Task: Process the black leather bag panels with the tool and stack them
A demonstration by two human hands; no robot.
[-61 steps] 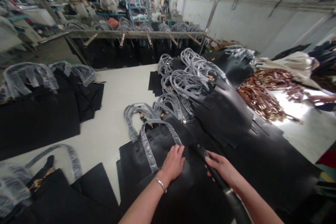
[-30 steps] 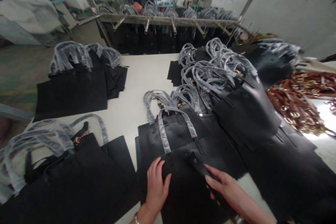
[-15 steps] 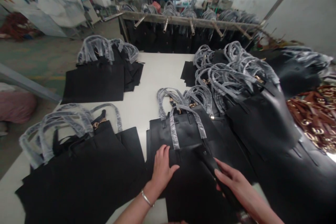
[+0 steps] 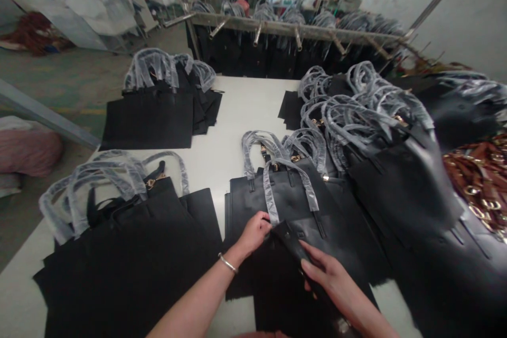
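Observation:
My left hand point(image 4: 255, 232) is closed, fingertips pinched at the top edge of a black handbag point(image 4: 273, 285), by the base of its plastic-wrapped handle point(image 4: 270, 198). A silver bangle point(image 4: 227, 263) circles that wrist. My right hand point(image 4: 325, 274) grips a long, dark strap-like piece point(image 4: 291, 245) with small metal bits; its exact kind is unclear. The piece's far end lies over the bag beside my left fingertips. Just beyond is another black handbag point(image 4: 249, 203) with wrapped handles and gold-coloured hardware.
Black bags lie stacked at left point(image 4: 130, 264), far left point(image 4: 150, 121) and right point(image 4: 404, 185) on a white table point(image 4: 237, 116). Brown straps with gold-coloured buckles point(image 4: 481, 179) are heaped at the right. Behind the table stands a metal rack point(image 4: 317, 29) hung with bags.
My left hand has gone from spread flat on the bag to pinching near the handle base. My right hand has brought the dark piece leftward, close to it. The view has shifted slightly.

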